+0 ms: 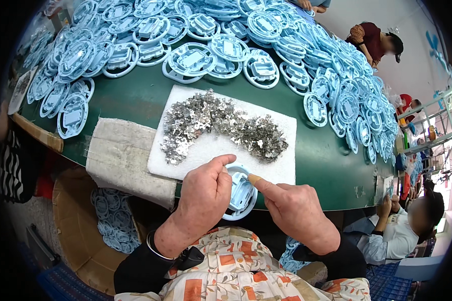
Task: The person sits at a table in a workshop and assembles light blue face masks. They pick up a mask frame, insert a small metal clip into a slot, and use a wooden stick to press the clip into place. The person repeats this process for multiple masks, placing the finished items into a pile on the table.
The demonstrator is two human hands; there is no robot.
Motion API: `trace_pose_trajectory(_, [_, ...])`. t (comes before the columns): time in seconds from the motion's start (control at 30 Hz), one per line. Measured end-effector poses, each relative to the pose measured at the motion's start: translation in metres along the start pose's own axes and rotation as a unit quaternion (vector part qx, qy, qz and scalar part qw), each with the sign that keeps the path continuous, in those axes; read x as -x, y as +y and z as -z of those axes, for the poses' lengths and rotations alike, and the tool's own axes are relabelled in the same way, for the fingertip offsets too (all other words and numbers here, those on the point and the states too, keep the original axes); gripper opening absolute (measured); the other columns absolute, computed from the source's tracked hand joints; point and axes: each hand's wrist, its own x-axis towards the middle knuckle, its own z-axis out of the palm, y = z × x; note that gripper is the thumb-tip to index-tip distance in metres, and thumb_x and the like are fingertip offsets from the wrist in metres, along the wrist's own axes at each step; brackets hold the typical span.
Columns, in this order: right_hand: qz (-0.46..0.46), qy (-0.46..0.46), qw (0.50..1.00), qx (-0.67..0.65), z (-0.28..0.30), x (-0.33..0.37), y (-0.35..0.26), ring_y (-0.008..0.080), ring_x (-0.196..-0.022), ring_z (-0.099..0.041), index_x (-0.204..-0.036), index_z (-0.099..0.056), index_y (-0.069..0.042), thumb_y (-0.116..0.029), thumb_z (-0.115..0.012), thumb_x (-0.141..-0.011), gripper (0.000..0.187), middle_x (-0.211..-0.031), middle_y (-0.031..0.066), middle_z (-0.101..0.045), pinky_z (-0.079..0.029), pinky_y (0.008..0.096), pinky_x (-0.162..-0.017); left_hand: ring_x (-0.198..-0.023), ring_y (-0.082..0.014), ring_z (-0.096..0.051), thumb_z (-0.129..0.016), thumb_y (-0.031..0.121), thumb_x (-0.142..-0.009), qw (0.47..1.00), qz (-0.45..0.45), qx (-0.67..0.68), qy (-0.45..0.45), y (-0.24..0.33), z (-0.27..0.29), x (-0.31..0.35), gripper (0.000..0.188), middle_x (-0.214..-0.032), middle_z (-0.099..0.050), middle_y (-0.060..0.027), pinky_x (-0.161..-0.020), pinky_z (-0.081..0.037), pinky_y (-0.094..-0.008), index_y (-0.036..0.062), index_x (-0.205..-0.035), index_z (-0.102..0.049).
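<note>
A light-blue oval plastic part (242, 195), with a raised frame inside its ring, is held at the table's front edge. My left hand (202, 198) is closed at its left side, one digit stretched along the upper rim. From the right, my right hand (297, 209) presses a tan-covered fingertip on the upper right rim, its other fingers curled; their tips are hidden. Just beyond lies a heap of small shiny metal clips (221, 125) on a white foam sheet (213, 150). Whether a clip is between my fingers cannot be seen.
Large piles of like blue parts (191, 59) cover the back and right of the green table (130, 95). A grey cloth-covered pad (125, 155) adjoins the foam. Below left stands a cardboard box (73, 231) with more parts. A co-worker (404, 223) sits at the right.
</note>
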Motion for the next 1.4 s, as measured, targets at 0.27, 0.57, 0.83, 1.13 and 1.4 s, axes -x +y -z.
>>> trace_pose_trajectory(0.27, [0.063,-0.219,0.964,0.136,0.052,-0.046,-0.027,0.0297,-0.059,-0.071,-0.118,-0.064,0.003,-0.008,-0.067,-0.083,0.037,-0.065,0.0100,-0.067,-0.055,0.0407,-0.052,-0.076,-0.0413,-0.068,-0.051,0.006,-0.096,0.999,0.025,-0.032,-0.002,0.005,0.002,0.000,0.028,-0.082,-0.068,-0.0258,-0.070,-0.053,-0.0486,-0.0059,-0.115,-0.068])
trace_pose_trajectory(0.57, [0.113,-0.145,0.973,0.140,0.050,-0.039,-0.005,0.0301,-0.057,-0.068,-0.117,-0.063,-0.008,-0.011,-0.065,-0.085,0.032,-0.062,0.0090,-0.064,-0.050,0.0406,-0.050,-0.067,-0.0158,-0.057,-0.046,0.006,-0.101,0.999,0.028,-0.010,-0.016,-0.002,0.002,0.000,0.032,-0.078,-0.066,-0.0099,-0.061,-0.047,-0.0314,-0.0057,-0.123,-0.067])
trace_pose_trajectory(0.83, [-0.127,0.033,0.835,-0.534,-0.037,0.012,0.028,0.0123,-0.061,-0.061,-0.123,-0.062,-0.001,-0.026,-0.062,-0.105,0.030,-0.082,0.0032,-0.070,-0.047,0.0287,-0.055,-0.078,-0.0034,-0.058,-0.042,0.009,-0.108,0.961,0.114,0.242,-0.065,0.013,0.003,0.007,0.035,-0.093,-0.068,-0.0015,-0.071,-0.051,-0.0222,-0.0032,-0.134,-0.062])
trace_pose_trajectory(1.13, [-0.160,-0.084,0.698,-0.693,-0.016,0.027,0.036,-0.0003,-0.059,-0.038,-0.112,-0.060,-0.003,-0.024,-0.058,-0.108,0.022,-0.077,-0.0088,-0.050,-0.028,0.0190,-0.050,-0.106,-0.0138,-0.059,-0.052,0.005,-0.096,0.972,-0.073,-0.020,-0.222,0.033,0.008,0.004,0.045,-0.117,-0.059,-0.0107,-0.093,-0.050,-0.0301,-0.0026,-0.140,-0.056])
trace_pose_trajectory(1.4, [-0.005,0.144,0.835,-0.532,-0.025,0.025,0.023,0.0032,-0.068,-0.048,-0.123,-0.061,-0.004,-0.015,-0.054,-0.109,0.019,-0.079,-0.0013,-0.056,-0.041,0.0217,-0.060,-0.081,-0.0183,-0.065,-0.046,0.014,-0.107,0.833,0.160,0.455,-0.272,0.014,0.002,0.015,0.044,-0.109,-0.064,-0.0128,-0.073,-0.055,-0.0316,-0.0019,-0.148,-0.043])
